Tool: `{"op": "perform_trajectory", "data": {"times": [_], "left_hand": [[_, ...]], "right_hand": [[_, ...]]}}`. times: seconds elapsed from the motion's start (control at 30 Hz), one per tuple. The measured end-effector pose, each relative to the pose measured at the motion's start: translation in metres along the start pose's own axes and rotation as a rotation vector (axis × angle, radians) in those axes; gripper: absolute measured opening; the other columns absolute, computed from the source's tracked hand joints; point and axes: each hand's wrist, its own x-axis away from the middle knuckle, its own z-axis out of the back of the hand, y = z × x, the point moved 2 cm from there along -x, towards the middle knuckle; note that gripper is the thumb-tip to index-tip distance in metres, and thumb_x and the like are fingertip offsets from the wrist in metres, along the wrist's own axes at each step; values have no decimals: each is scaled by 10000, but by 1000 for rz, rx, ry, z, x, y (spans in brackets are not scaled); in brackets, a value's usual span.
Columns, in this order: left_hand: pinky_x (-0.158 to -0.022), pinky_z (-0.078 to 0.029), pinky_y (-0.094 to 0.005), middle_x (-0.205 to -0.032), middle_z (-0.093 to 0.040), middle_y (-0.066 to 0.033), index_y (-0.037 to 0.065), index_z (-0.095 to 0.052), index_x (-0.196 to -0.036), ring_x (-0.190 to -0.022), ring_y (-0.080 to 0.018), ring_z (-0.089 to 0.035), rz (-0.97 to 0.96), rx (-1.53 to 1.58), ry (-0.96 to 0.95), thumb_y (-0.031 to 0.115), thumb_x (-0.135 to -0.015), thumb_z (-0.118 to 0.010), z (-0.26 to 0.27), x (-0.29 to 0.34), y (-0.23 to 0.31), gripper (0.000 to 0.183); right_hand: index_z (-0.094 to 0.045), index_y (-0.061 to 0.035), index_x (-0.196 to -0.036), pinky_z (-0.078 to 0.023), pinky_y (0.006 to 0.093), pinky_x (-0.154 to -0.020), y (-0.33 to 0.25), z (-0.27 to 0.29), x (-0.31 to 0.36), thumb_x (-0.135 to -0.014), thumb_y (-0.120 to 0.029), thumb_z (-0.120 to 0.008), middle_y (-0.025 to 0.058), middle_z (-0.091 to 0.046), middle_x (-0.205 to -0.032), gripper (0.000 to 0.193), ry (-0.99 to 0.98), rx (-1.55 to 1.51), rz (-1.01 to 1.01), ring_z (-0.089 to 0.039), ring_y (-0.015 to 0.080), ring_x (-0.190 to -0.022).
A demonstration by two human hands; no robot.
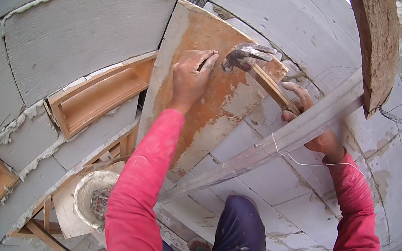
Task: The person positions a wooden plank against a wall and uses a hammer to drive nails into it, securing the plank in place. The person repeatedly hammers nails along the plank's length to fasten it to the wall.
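Observation:
My right hand (305, 107) is wrapped round the wooden handle of a claw hammer (270, 86). Its worn metal head is raised above the right edge of a plaster-stained, orange-brown board (198, 32). My left hand (193, 78) is over the middle of that board, thumb and fingers pinched together. What sits in the pinch, if anything, is too small to make out. The board leans against the pale block wall (88, 32). A long grey beam (249, 157) crosses in front of my right forearm, with a thin white wire (299, 164) hanging from it.
A rough wooden post (372, 14) stands close on the right. Wooden frames (102, 97) are set in the wall at left. A plaster-caked bucket (81, 203) holding small metal pieces stands on a sheet by my left arm. Loose thin wire (399, 122) dangles below the post.

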Motion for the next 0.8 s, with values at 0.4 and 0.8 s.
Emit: {"op": "perform_trajectory", "data": {"times": [0.4, 0.8], "left_hand": [[-838, -573, -419, -949, -770, -140, 14, -806, -1005, -941, -322, -728, -40, -71, -19, 194, -933, -815, 1, -2, 0, 194], [-856, -576, -424, -992, -774, -142, 13, -808, -1028, -947, -329, -727, -84, -94, -19, 179, -930, -814, 3, -2, 0, 192]], "right_hand": [[-555, -266, -1572, -557, 444, -621, -17, 12, -50, -932, 9, -706, 131, -632, -895, 712, 57, 451, 317, -672, 335, -696], [-556, -285, -1564, -552, 433, -594, -8, 14, -42, -892, 14, -700, 108, -610, -877, 750, 97, 535, 338, -667, 317, -675]]}}
